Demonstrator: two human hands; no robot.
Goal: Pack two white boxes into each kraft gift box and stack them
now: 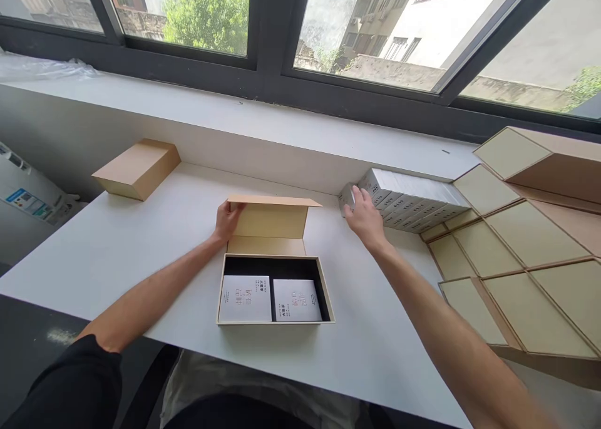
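- Daylight comes through the windows above a pale sill, and your white table stands against the wall below.
- Your left hand is closed on the left edge of the lid, which stands raised at the far side of the open box. If that hold slackens, the lid could drop over the opening.
- Your right hand is stretched out with curved fingers at the end carton; whether they grip it or only rest against it, you cannot tell from this angle.
- With fingers so close to the neighbouring grey cartons, a hasty pull could drag one of those along or tip it.
- Inside the open box, a left white carton and a right white carton lie side by side, with black interior showing behind them. That spare room may let them shift if the box is jolted.
- Since the open box sits near the table's front edge, a careless tug on the lid might slide it too far.
- Farther right, stacked tan boxes rise near your right forearm; a wide elbow swing could knock them.
- Well apart at the left lies a separate tan box.
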